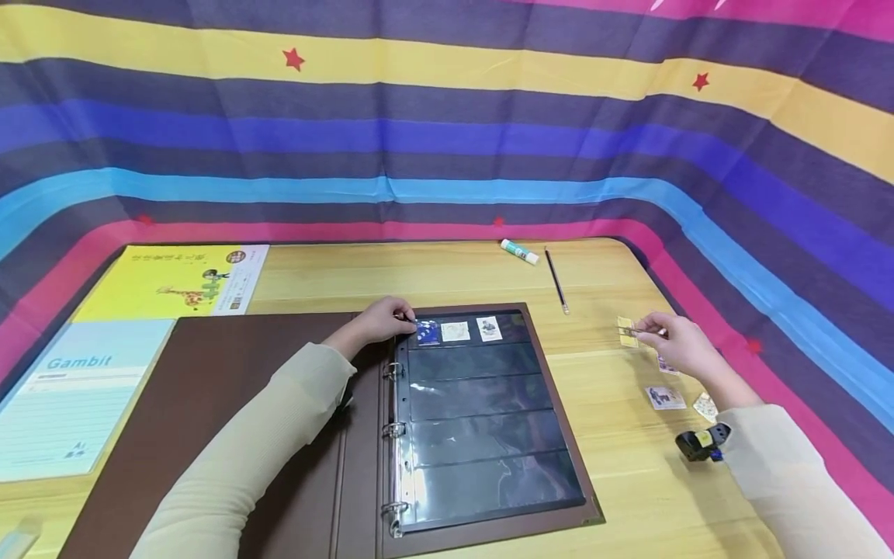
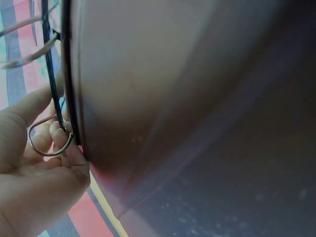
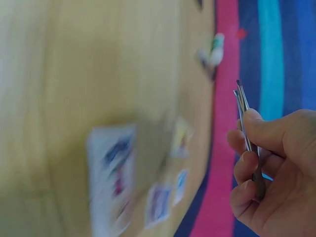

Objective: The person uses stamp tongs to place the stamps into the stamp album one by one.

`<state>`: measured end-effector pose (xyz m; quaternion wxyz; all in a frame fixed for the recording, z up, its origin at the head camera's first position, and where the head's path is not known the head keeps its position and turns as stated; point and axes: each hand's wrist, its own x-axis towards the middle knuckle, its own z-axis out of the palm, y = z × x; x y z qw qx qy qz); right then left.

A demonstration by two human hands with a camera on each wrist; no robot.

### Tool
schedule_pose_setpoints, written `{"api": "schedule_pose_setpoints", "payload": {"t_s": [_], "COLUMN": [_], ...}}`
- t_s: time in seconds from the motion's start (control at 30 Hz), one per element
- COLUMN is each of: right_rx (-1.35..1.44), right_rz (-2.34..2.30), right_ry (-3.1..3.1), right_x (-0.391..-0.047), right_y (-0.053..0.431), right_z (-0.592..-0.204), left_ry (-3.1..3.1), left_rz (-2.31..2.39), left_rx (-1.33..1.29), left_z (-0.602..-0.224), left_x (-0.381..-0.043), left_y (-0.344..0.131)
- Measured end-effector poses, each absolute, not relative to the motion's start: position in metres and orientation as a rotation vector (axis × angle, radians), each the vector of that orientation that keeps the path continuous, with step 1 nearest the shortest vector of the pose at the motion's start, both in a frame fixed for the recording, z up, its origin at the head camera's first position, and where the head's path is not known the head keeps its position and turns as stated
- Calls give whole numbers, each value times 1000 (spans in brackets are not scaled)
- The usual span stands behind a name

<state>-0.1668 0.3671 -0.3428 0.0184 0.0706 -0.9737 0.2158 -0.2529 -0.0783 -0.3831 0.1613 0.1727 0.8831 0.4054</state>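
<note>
So the left hand (image 1: 380, 320) is up at the top inner corner of the page (image 1: 485, 435), thumb and fingertips pinching it right by the end ring (image 2: 52, 154). My guess is that's to steady the page, since it's only hung on the rings. The binder (image 1: 230, 365) lies spread flat, which leaves all the pocket rows facing up and easy to get at.

Three stamps sit in the top row: a blue one (image 1: 428, 333) closest to the rings, then a pale one (image 1: 455, 331), then one with a figure (image 1: 490, 328). The rows below look unfilled.

Right hand (image 1: 680, 345) has tweezers (image 3: 247, 133) between thumb and fingers, tips only slightly apart with nothing between them in the wrist view. They're over a yellow stamp (image 1: 627, 341) on the table. Tweezers make sense here imo: bits that thin and flat are a pain to lift by finger.

The other loose stamps (image 1: 665, 397) are near that hand, probably for easy reach. Glue stick (image 1: 520, 251) and pencil (image 1: 556, 281) lie beyond the binder, seemingly parked out of the way.
</note>
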Motion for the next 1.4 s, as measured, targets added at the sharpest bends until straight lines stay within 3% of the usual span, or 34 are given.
{"api": "schedule_pose_setpoints", "payload": {"t_s": [0.27, 0.5, 0.9, 1.17, 1.4], "right_rx": [120, 141, 460, 291, 313], "right_rz": [634, 627, 688, 621, 646], "right_ry": [-3117, -3177, -3146, -3112, -3124], "right_x": [-169, -170, -182, -206, -221], "right_y": [399, 395, 368, 381, 387], "right_z": [-361, -362, -357, -352, -362], "left_ry": [2515, 2503, 2507, 2506, 2510], "left_rz": [1161, 1172, 1175, 1183, 1185], "left_rx": [476, 466, 474, 476, 488], "left_z": [-383, -380, -380, -381, -379], "left_x": [-252, -250, -249, -251, -250], "left_y": [-79, -79, -80, -79, -79]}}
